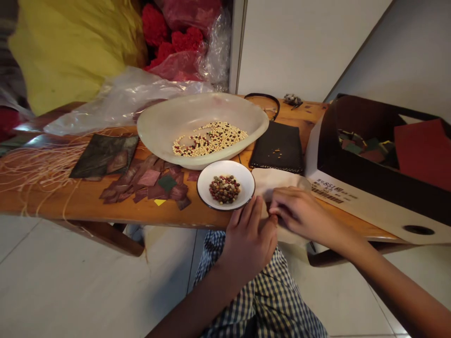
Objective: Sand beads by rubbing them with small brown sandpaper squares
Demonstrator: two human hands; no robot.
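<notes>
My right hand (299,213) is closed in a pinch over a sheet of pale paper (278,177) at the bench's front edge. A small dark bit shows at its fingertips, too hidden to name. Close against it, my left hand (248,239) has its outer fingers by the bowl's rim, while the digits nearest the right hand bend in to meet its fingertips. What they grip is covered. Just beyond sits a small white bowl (202,185) with mixed brown, red and dark beads (225,189). Behind it, a large translucent basin (158,122) holds mostly cream beads (211,138).
Square purple-brown scraps (155,178), a dark sheet (102,152) and loose pale strings (49,157) lie left on the wooden bench (197,217). A black flat case (278,143) is behind the paper. A box (373,209) of coloured pieces stands right.
</notes>
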